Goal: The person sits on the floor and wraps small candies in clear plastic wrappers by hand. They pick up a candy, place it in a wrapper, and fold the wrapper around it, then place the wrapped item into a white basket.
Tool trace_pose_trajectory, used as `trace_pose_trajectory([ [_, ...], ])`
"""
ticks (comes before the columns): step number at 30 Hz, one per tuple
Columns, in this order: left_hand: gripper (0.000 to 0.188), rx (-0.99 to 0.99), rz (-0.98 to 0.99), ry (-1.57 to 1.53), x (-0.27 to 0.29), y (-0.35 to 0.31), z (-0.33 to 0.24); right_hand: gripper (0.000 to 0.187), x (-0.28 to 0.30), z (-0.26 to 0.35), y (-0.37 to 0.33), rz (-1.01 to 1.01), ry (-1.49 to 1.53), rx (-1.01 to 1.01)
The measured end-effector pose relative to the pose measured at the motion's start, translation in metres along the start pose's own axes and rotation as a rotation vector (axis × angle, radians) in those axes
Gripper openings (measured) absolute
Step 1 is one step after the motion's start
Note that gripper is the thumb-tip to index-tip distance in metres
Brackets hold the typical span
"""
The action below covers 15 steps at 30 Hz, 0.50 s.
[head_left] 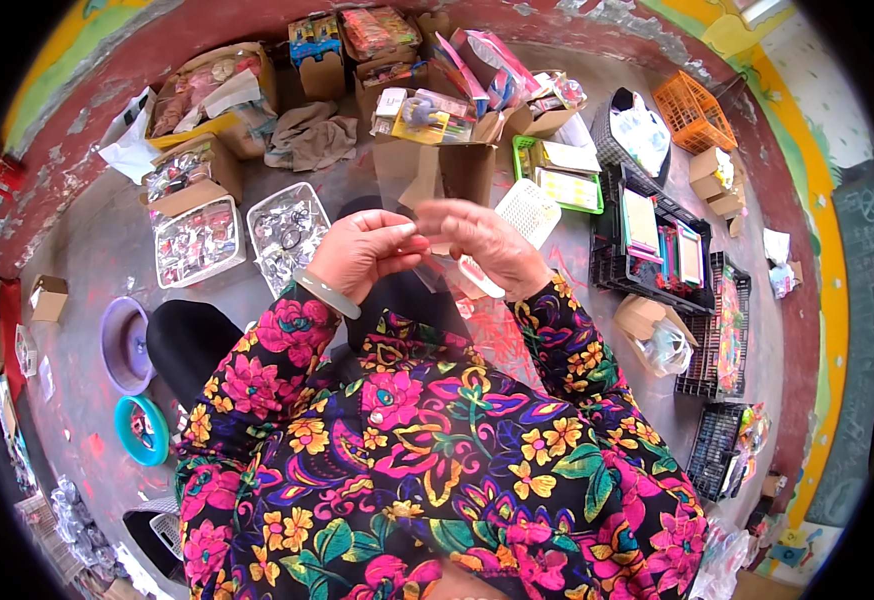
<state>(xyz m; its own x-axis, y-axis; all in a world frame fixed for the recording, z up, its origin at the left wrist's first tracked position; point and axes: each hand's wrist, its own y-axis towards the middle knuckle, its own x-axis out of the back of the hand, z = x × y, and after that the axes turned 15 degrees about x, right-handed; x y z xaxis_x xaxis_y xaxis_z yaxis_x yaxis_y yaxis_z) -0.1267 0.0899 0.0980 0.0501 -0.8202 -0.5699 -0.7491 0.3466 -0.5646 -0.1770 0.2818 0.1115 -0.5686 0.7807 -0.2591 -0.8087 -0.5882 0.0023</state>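
Observation:
My left hand [372, 250] is raised over my lap, its thumb and fingertips pinched together. What they hold is too small or too clear to make out; something like transparent film shows faintly around the fingers. My right hand [487, 243] is close beside it, with fingers reaching toward the left fingertips and partly smeared by motion. A white-rimmed object [482, 278] shows below the right hand, mostly hidden. Just beyond both hands stands an open cardboard box [467, 175]. A white basket [289, 190] of small packaged items sits to the left of my left hand.
Another white basket [200, 280] of packets stands farther left, near a purple basin [129, 345] and a turquoise ring-shaped item [141, 430]. To the right are a white perforated basket [529, 213], a green tray [569, 190] and black crates [652, 240]. Filled cartons [212, 90] line the back wall.

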Motion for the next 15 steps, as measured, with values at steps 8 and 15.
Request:
trace_pose_trajectory([
  [8, 0.015, -0.033, -0.017, -0.14, 0.025, -0.003, 0.009, 0.019, 0.001, -0.013, -0.009, 0.143, -0.037, -0.206],
  [15, 0.015, -0.041, -0.058, -0.195, 0.037, -0.006, 0.011, 0.01, 0.013, -0.025, -0.02, 0.019, -0.004, -0.199],
])
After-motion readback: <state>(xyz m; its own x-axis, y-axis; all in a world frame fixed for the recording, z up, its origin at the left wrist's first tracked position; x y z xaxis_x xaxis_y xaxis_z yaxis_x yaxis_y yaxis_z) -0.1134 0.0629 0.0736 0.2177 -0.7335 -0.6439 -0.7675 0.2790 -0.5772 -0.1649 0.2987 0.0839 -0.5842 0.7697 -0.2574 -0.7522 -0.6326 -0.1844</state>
